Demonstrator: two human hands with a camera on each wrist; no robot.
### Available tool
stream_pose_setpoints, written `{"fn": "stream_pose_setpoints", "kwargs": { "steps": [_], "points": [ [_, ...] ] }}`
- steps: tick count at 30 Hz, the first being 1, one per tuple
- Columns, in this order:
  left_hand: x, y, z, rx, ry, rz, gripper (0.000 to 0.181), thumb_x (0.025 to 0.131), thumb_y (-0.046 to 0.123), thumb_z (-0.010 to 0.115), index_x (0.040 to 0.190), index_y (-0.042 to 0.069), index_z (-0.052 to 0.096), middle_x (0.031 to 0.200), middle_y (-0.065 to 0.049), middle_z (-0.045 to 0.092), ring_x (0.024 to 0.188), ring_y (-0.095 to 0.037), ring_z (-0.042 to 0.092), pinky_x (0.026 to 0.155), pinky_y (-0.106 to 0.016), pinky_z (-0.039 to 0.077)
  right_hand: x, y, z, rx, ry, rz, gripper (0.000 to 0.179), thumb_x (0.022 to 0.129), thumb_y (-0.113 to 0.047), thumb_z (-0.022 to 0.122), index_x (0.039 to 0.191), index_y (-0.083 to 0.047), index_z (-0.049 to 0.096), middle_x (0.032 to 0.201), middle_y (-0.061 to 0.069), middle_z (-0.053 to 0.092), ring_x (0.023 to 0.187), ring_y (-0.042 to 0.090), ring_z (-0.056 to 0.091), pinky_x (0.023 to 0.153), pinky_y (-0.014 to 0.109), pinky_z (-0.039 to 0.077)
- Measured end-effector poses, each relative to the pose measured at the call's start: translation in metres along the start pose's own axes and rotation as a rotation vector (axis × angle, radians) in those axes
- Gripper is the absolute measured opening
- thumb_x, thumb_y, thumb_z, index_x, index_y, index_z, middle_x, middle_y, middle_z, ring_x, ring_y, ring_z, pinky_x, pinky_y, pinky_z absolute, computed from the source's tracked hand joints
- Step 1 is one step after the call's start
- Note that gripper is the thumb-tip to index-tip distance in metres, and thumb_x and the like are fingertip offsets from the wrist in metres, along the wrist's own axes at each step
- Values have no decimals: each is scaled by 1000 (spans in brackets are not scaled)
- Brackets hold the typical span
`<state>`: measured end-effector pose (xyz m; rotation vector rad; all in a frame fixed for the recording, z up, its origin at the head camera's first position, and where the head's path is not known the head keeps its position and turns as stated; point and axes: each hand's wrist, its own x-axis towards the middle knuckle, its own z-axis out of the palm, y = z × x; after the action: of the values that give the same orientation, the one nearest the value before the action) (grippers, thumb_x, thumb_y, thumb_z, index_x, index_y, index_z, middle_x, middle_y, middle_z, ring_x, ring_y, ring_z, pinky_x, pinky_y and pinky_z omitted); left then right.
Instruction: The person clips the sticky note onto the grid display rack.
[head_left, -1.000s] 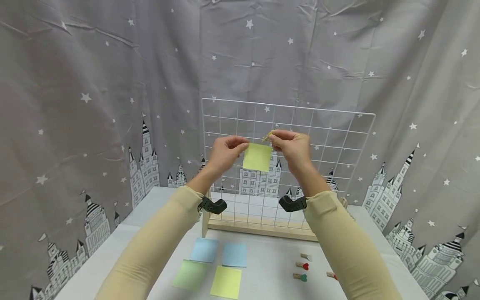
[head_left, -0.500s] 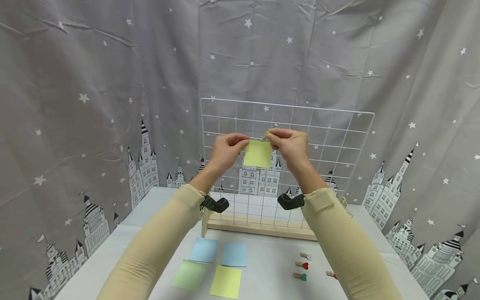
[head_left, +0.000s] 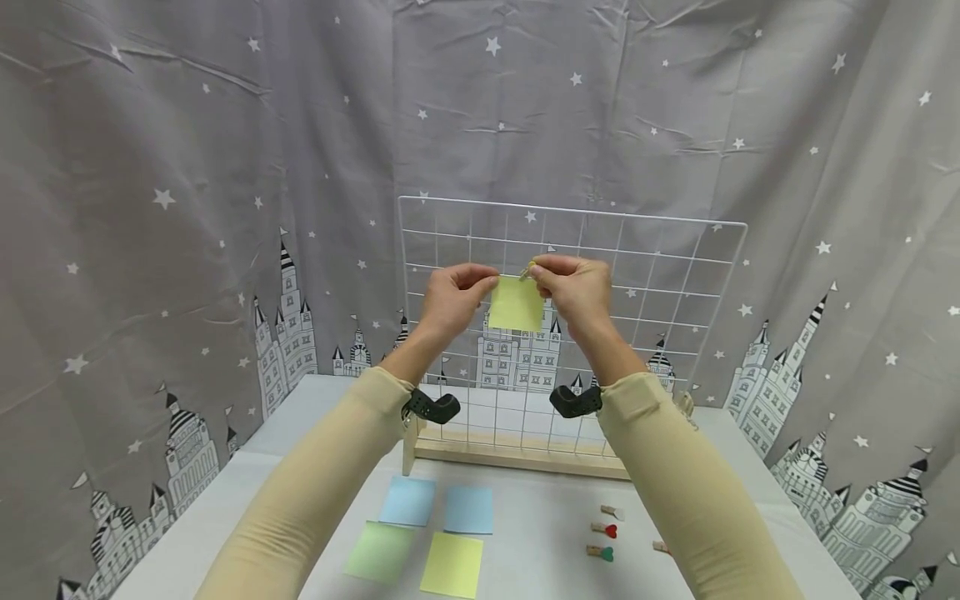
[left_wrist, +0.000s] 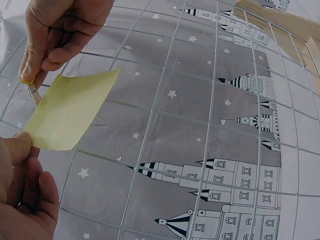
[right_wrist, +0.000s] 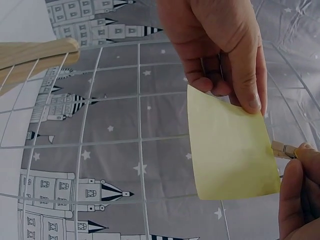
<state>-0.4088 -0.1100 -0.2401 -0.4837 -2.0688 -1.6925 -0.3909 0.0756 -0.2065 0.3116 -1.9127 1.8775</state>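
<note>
Note [head_left: 516, 304], head view: yellow, squarish, hanging between the two hands in front of the wire grid [head_left: 637, 216]; contact with the wires cannot be told.
Left hand [head_left: 455, 300], head view: thumb and fingers pinching the note at its upper left corner.
Right hand [head_left: 577, 292], head view: thumb and fingertips pinching a clip [head_left: 527, 271] with a yellow end; the note's upper right corner lies just beside.
Clip axis, head view: slanting, yellow end up and right, tip down and left toward the note's top edge.
Loose notes, head view: two blue notes [head_left: 468, 510], one green note [head_left: 380, 552], one further yellow note [head_left: 452, 565], on the table [head_left: 540, 575] below.
Spare clips [head_left: 600, 552], head view: four visible on the table, right of the loose notes, one partly behind the right sleeve [head_left: 693, 479].
Note, left wrist view: slightly bowed, thumb at one corner, remainder free.
Clip, left wrist view: tip meeting the note's top edge between the hands; bite on paper cannot be told.
Clip, right wrist view: wooden body, roughly square to the top edge, tip at that edge.
Deciding relation, right wrist view: clip tip to top edge, by judgement; right hand nearer, holding the clip, left hand steadying the paper.
</note>
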Motion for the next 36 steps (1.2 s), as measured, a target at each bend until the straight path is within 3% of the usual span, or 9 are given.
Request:
{"fn": "stream_pose_setpoints", "kwargs": {
  "steps": [8, 28, 36],
  "points": [
    [1, 0, 3, 26, 13, 1, 17, 96, 20, 75, 109, 9, 79, 105, -9, 77, 80, -11, 65, 67, -20, 53, -1, -1, 2, -39, 5, -15, 19, 86, 1, 80, 104, 4, 79, 96, 17, 79, 59, 6, 62, 60, 19, 56],
    [2, 2, 3, 20, 24, -16, 18, 95, 19, 76, 110, 11, 79, 105, -10, 78, 75, -8, 64, 63, -18, 51, -9, -6, 14, -275, 18, -116, 15, 87, -2, 78, 102, -4, 81, 96, 14, 80, 65, 15, 69, 54, 16, 52],
    [2, 2, 3, 30, 38, -17, 17, 95, 19, 76, 109, 11, 80, 104, -10, 79, 72, -8, 63, 61, -18, 51, -10, -7, 20, -386, 36, -190, 17, 88, -2, 77, 104, -6, 81, 98, 12, 80, 75, 22, 75, 54, 15, 51]
  ]
}}
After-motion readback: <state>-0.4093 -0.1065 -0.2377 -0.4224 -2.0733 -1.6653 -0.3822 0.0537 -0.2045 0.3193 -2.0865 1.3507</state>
